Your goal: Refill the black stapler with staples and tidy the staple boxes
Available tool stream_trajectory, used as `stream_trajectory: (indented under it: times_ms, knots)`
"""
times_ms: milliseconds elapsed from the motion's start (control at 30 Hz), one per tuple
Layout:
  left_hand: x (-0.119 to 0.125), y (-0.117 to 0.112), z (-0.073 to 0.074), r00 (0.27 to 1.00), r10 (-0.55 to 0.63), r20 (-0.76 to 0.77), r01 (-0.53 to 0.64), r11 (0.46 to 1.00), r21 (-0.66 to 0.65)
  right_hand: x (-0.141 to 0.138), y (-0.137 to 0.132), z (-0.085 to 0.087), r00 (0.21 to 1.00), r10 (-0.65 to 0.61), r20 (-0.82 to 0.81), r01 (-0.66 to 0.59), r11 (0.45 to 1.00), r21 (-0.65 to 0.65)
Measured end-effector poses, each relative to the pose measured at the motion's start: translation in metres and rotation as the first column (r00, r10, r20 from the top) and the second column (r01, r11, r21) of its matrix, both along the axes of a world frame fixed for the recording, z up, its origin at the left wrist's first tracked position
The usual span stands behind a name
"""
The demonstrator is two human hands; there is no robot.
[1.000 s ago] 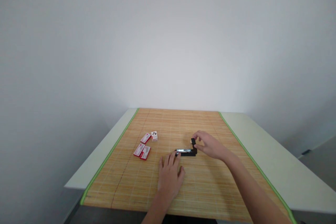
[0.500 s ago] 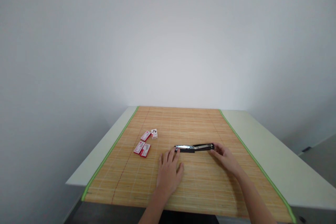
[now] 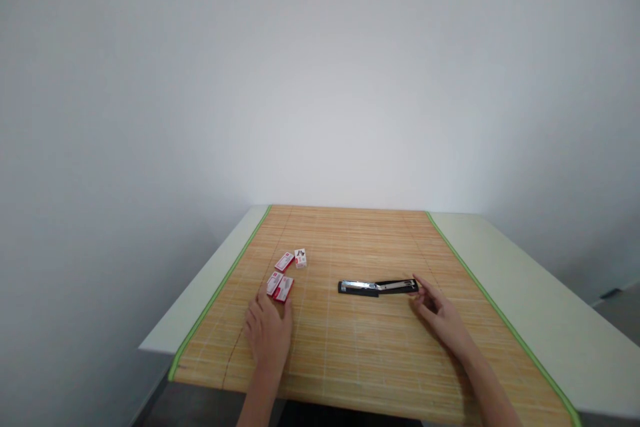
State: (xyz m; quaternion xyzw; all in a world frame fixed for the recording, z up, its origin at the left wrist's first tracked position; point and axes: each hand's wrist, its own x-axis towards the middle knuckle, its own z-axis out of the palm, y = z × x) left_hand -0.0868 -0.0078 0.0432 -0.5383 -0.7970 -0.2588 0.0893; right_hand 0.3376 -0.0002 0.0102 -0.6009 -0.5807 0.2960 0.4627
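Observation:
A black stapler (image 3: 359, 288) lies folded wide open on the bamboo mat, its silver inner metal showing. My right hand (image 3: 443, 320) is at the stapler's right end; its index fingertip reaches that end, while the thumb stands apart from it. My left hand (image 3: 269, 332) rests low over the mat with fingers spread, the fingertips and thumb at the near side of two red-and-white staple boxes (image 3: 283, 289) lying side by side. Whether those fingertips touch a box I cannot tell. Just beyond them lie another flat red-and-white box (image 3: 285, 261) and a small white box (image 3: 301, 258).
The bamboo mat (image 3: 350, 353) with green edging covers the middle of a white table (image 3: 520, 280). A plain pale wall (image 3: 320, 80) stands behind the table's far edge.
My left hand has left the stapler's left end and moved left to the boxes. My right hand's thumb has come away from the stapler. The view has shifted slightly.

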Motion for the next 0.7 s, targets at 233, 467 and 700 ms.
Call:
stream_trajectory:
  times_ms: [233, 467, 700]
  knots:
    - [0.001, -0.002, -0.001, 1.000, -0.030, -0.002, 0.030, 0.999, -0.039, -0.004, -0.002, 0.007, 1.000, 0.002, 0.000, -0.002, 1.000, -0.020]
    - [0.012, -0.008, 0.004, 0.886, -0.412, 0.213, 0.430, 0.902, -0.042, 0.000, -0.016, -0.005, 0.999, -0.045, -0.021, 0.045, 0.999, -0.011]
    - [0.069, -0.023, 0.016, 0.499, -0.789, 0.358, 0.846, 0.533, -0.007, -0.030, -0.055, -0.005, 0.946, -0.251, 0.206, 0.249, 0.968, 0.035]
